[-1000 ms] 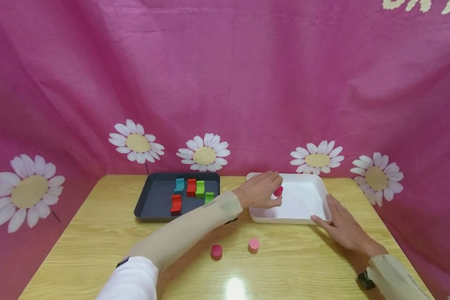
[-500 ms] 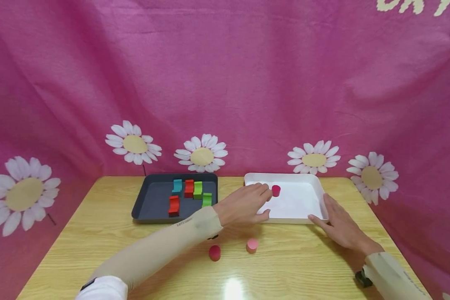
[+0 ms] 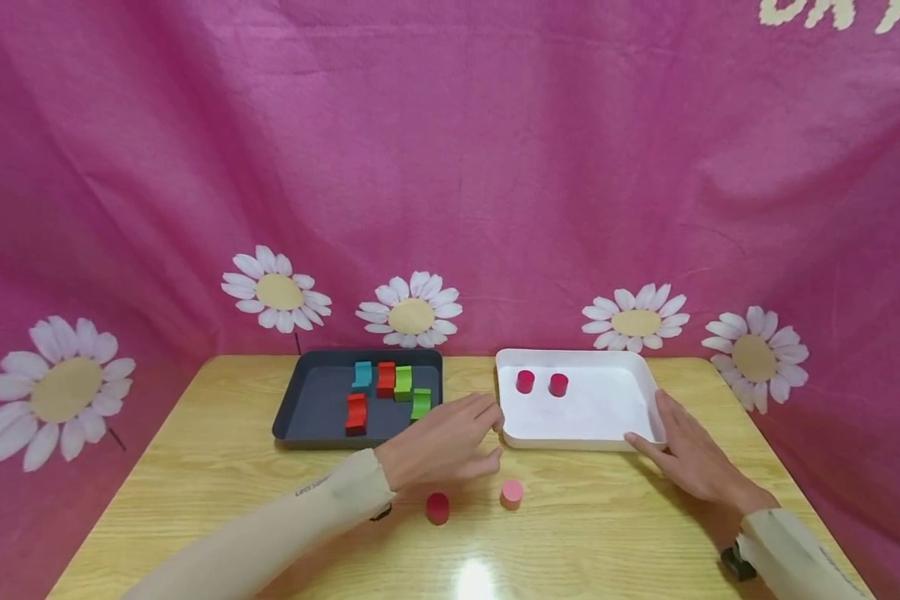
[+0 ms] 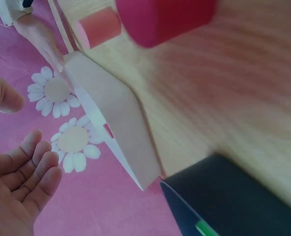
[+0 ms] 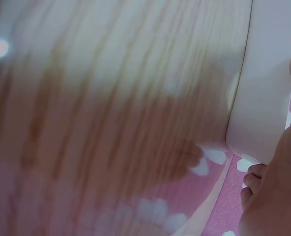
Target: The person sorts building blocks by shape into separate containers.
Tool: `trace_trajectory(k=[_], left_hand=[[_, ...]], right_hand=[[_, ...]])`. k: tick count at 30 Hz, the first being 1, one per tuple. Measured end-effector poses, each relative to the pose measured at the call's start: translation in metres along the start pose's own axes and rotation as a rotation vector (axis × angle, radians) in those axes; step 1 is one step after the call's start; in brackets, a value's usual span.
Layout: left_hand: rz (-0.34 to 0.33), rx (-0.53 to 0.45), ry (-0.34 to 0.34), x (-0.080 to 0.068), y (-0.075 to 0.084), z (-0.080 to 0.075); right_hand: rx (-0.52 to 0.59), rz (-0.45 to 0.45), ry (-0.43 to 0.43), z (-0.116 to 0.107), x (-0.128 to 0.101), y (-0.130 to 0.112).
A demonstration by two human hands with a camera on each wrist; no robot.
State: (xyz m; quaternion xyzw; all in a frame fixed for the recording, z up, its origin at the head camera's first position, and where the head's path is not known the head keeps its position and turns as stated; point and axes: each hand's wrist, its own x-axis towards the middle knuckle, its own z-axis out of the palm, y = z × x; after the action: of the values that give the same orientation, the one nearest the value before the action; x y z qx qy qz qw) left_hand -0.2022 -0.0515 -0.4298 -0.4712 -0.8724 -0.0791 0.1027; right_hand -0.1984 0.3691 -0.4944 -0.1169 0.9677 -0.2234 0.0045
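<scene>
Fingers of my left hand (image 3: 442,442) hang relaxed and apart, holding nothing, above a short, round, dark pink peg (image 3: 437,507); my right hand (image 3: 686,457) rests flat against the white tray (image 3: 607,412).

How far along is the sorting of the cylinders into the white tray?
Done: two red cylinders stand in the white tray. In hand: nothing; the left hand hovers open above the table, near the loose pieces, while the right hand rests against the tray's corner. Left: a red cylinder and a pink cylinder on the table.
</scene>
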Motion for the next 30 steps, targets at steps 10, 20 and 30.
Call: trace_trajectory(k=[10,20,30], left_hand=[[-0.097,-0.125,-0.037,-0.036,0.002,-0.001],[-0.165,-0.217,-0.133,-0.071,0.004,0.005],[-0.201,-0.221,-0.222,-0.088,0.004,0.018]], right_hand=[[0.004,0.013,-0.008,-0.003,-0.001,0.001],[0.006,0.015,-0.018,0.002,0.000,0.002],[0.012,0.015,-0.014,0.000,-0.001,0.000]])
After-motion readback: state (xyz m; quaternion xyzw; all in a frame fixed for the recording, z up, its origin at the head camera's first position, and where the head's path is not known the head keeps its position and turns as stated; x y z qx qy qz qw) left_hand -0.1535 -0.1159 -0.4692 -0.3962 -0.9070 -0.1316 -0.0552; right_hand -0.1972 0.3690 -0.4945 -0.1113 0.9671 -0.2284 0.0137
